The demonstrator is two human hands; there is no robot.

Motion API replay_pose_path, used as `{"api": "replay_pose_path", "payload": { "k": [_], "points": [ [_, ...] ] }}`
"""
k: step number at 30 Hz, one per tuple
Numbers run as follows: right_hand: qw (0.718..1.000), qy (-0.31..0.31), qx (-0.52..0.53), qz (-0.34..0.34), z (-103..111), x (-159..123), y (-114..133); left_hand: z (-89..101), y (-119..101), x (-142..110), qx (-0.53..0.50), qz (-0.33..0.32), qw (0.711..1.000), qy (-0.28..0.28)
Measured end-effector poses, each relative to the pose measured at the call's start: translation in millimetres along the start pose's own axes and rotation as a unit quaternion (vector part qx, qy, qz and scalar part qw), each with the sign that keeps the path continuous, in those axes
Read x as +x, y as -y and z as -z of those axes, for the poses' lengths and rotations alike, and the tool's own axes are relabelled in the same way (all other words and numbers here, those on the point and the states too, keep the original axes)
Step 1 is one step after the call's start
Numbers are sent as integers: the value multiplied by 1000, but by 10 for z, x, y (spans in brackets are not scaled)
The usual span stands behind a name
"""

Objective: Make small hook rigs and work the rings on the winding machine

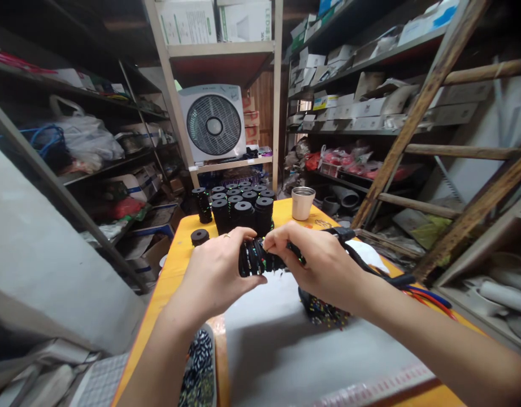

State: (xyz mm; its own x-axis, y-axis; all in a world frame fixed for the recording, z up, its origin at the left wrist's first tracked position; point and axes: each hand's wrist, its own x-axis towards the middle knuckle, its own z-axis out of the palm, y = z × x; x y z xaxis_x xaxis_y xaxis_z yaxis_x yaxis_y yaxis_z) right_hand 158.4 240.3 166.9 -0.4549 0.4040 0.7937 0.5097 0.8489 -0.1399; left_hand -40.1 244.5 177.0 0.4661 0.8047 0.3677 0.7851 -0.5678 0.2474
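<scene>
My left hand is closed around a black spool wound with dark cord and dotted with small coloured beads or pinheads. The spool lies sideways above the table. On its right side, the fingertips of my right hand are pinched together against the windings; whatever small piece they grip is too small to make out. Below the right hand sits a dark heap with many coloured pinheads, partly covered by the forearm. Past both hands stands a cluster of upright black spools, and a single short spool is at their left.
A yellow table bears a grey-white sheet. At the near left is a tray of small dark beads. A pale cup stands at the back right, with cables lower down. A box fan, loaded shelves and a wooden ladder surround the table.
</scene>
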Motion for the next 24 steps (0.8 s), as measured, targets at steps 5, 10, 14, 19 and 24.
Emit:
{"api": "replay_pose_path", "payload": {
  "k": [5,10,14,19,24],
  "points": [
    [1000,11,-11,11,-3,-13,-3,10,-7,-1,2,-14,1000,5],
    [1000,14,-18,21,-16,-26,-10,8,9,-4,5,-27,1000,1],
    [999,23,-19,42,-16,-44,-4,5,12,-5,4,-27,1000,-1],
    [993,30,-66,89,-22,-60,37,6,-3,-1,4,-21,1000,-3],
    [980,40,-141,134,-34,-63,83,7,-7,-2,11,-24,1000,-8]
  ]
}}
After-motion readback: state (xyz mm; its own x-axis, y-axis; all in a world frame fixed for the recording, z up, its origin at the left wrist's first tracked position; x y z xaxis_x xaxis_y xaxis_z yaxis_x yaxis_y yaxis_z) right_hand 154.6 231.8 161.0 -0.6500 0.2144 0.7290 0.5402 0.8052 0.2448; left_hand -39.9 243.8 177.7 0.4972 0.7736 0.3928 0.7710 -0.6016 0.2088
